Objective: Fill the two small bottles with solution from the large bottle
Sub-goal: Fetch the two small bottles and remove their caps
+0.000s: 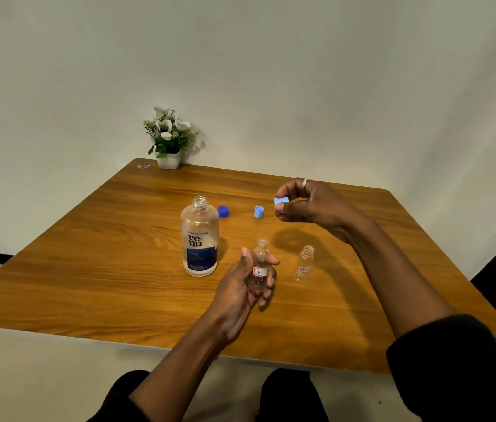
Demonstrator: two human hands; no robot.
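So, all three bottles are uncapped, and by the look of it nothing has been poured — both small bottles appear empty. The left hand [240, 287] is curled round one small clear bottle [259, 266], the one with a red-marked label, and holds it upright over the front part of the wooden table [88, 269]. Whether its base touches the wood I cannot tell. The right hand [310, 205] is raised over the far right of the table and pinches a light-blue cap [281, 201] between thumb and fingertips. The large renu bottle [199, 239] stands open just left of the held bottle. Its dark-blue cap [223, 211] lies behind it, and a second light-blue cap [258, 212] sits nearby. The other small bottle [304, 263] stands on the table to the right, touched by neither hand.

The risks, as I judge them:

- **Overshooting the neck:** The small bottles have narrow necks, so a pour from the large bottle's wider mouth could miss and run down onto the wood.
- **Pouring too fast:** How full the large bottle is I cannot tell. If it is heavy, a quick one-handed tilt would gush.
- **Knocking the free bottle:** The standing small bottle is light and tall for its base, and it is near the right forearm — a brush could knock it over.
- **Losing the cap:** The pinched cap is small and could slip and roll off the table.
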